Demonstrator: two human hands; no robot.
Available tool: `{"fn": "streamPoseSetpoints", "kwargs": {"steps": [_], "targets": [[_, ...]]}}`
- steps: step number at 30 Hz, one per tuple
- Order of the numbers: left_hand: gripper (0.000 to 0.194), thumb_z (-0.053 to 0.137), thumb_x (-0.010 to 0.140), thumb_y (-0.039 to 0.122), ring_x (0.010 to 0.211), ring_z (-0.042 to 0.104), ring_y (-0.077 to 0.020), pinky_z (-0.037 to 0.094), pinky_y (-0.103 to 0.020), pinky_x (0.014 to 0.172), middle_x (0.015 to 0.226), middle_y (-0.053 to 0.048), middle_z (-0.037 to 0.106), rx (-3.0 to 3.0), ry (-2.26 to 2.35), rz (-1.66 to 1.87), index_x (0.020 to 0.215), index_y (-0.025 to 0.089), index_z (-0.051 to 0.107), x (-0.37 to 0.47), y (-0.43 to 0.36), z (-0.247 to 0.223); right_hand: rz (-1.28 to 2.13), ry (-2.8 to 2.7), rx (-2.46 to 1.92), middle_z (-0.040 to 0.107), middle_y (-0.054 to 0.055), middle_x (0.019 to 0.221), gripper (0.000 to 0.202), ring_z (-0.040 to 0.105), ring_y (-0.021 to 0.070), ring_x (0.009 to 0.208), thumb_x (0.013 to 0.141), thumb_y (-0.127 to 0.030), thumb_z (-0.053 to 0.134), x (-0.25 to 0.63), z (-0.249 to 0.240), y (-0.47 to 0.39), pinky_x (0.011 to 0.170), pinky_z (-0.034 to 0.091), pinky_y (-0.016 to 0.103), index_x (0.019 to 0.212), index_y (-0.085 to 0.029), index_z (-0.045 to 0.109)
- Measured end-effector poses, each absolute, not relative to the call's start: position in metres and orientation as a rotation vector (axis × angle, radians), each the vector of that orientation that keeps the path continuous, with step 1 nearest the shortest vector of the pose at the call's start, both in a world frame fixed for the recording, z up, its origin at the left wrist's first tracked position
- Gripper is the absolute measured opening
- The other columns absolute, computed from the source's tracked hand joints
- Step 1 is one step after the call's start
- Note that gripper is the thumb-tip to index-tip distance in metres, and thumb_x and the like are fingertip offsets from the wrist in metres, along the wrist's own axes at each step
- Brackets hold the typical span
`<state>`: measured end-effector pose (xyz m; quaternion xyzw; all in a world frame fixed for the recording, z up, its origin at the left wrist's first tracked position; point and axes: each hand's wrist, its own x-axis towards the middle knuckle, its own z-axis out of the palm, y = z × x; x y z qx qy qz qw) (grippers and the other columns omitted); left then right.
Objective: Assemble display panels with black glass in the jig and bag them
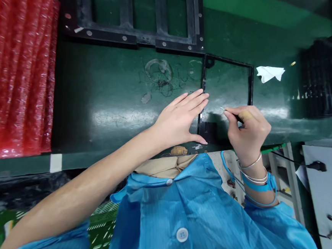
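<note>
My left hand [183, 119] rests with its fingers stretched out, the fingertips on the left edge of a thin black rectangular frame [226, 59] that lies on the green table. Its thumb points toward the frame's near left corner. My right hand [248, 129] pinches a slim pointed tool [223, 109], dark along its body with a light metal tip. The tip points left, over the inside of the frame. The frame's near right corner is hidden behind my right hand. A dark patch [209, 131] shows in the near left corner of the frame.
A large black fixture [144, 38] with rectangular openings lies behind. Red bubble-wrap bags [15, 75] are stacked at the left. Crumpled white paper [270, 73] lies right of the frame, and a dark rack [323, 77] stands farther right. Dark threads [165, 87] are scattered on the green table [108, 87].
</note>
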<state>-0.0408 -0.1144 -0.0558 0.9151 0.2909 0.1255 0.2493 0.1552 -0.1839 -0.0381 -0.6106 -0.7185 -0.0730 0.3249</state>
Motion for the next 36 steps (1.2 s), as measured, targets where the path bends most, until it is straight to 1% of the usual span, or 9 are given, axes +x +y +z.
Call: {"fn": "streamPoseSetpoints", "kwargs": {"steps": [4,7,12,18,24,28,33,35,36], "targets": [[0.102,0.077,0.071,0.063,0.151,0.026,-0.0293,0.018,-0.045,0.124,0.16,-0.018,0.034,2.492,0.789,0.359,0.15,0.011,0.039,-0.041,-0.115,-0.057,-0.054,-2.071,-1.555,0.07,0.002,0.077,0.011,0.064,0.0168,0.073,0.092,-0.02,0.061,0.153,-0.036,-0.188,0.068,0.049,0.03,0.089,-0.022,0.071],[0.101,0.077,0.071,0.063,0.151,0.026,-0.0299,0.018,-0.045,0.124,0.16,-0.018,0.033,2.494,0.784,0.359,0.15,0.012,0.039,-0.041,-0.115,-0.057,-0.003,-2.177,-1.515,0.07,0.004,0.077,0.013,0.063,0.0175,0.073,0.093,-0.019,0.059,0.147,-0.038,-0.191,0.066,0.048,0.031,0.091,-0.018,0.072],[0.1,0.077,0.073,0.061,0.151,0.026,-0.0298,0.019,-0.045,0.123,0.16,-0.018,0.034,2.488,0.781,0.371,0.151,0.013,0.038,-0.041,-0.115,-0.056,-0.042,-2.218,-1.534,0.069,0.004,0.076,0.016,0.06,0.0174,0.073,0.095,-0.019,0.057,0.142,-0.042,-0.19,0.067,0.047,0.031,0.09,-0.017,0.072],[0.1,0.077,0.072,0.061,0.151,0.026,-0.0302,0.018,-0.045,0.123,0.16,-0.017,0.034,2.485,0.777,0.385,0.151,0.013,0.039,-0.041,-0.115,-0.057,-0.149,-2.212,-1.535,0.066,0.003,0.069,0.023,0.059,0.0158,0.069,0.096,-0.016,0.055,0.138,-0.047,-0.19,0.066,0.045,0.03,0.076,-0.019,0.067],[0.102,0.079,0.07,0.061,0.151,0.026,-0.029,0.017,-0.043,0.124,0.159,-0.018,0.035,2.492,0.789,0.362,0.149,0.009,0.04,-0.041,-0.116,-0.056,-0.193,-2.056,-1.552,0.07,0.002,0.074,0.015,0.063,0.0159,0.07,0.094,-0.018,0.058,0.147,-0.044,-0.183,0.066,0.048,0.03,0.084,-0.021,0.068],[0.103,0.079,0.07,0.062,0.151,0.026,-0.0294,0.018,-0.044,0.124,0.16,-0.018,0.034,2.496,0.789,0.379,0.15,0.01,0.039,-0.041,-0.116,-0.058,-0.251,-1.974,-1.606,0.072,0.002,0.076,0.014,0.064,0.017,0.071,0.093,-0.02,0.06,0.164,-0.038,-0.172,0.067,0.048,0.032,0.081,-0.022,0.068],[0.103,0.075,0.072,0.065,0.151,0.026,-0.0297,0.017,-0.044,0.123,0.16,-0.015,0.034,2.482,0.771,0.406,0.153,0.016,0.035,-0.042,-0.115,-0.06,-0.465,-1.802,-1.681,0.073,0.005,0.074,0.011,0.063,0.0193,0.067,0.087,-0.024,0.068,0.197,-0.028,-0.158,0.062,0.045,0.033,0.077,-0.022,0.069],[0.105,0.074,0.073,0.066,0.151,0.026,-0.0293,0.016,-0.044,0.124,0.16,-0.016,0.034,2.467,0.773,0.406,0.154,0.015,0.033,-0.042,-0.115,-0.06,-0.457,-1.818,-1.667,0.073,0.005,0.074,0.009,0.064,0.019,0.067,0.086,-0.024,0.069,0.197,-0.027,-0.159,0.062,0.045,0.032,0.077,-0.021,0.07],[0.106,0.074,0.072,0.067,0.151,0.026,-0.0291,0.016,-0.043,0.124,0.16,-0.016,0.033,2.457,0.777,0.405,0.155,0.014,0.031,-0.042,-0.115,-0.06,-0.4,-1.865,-1.656,0.073,0.004,0.075,0.009,0.064,0.0186,0.068,0.087,-0.023,0.068,0.193,-0.027,-0.161,0.063,0.046,0.032,0.078,-0.022,0.07]]}}
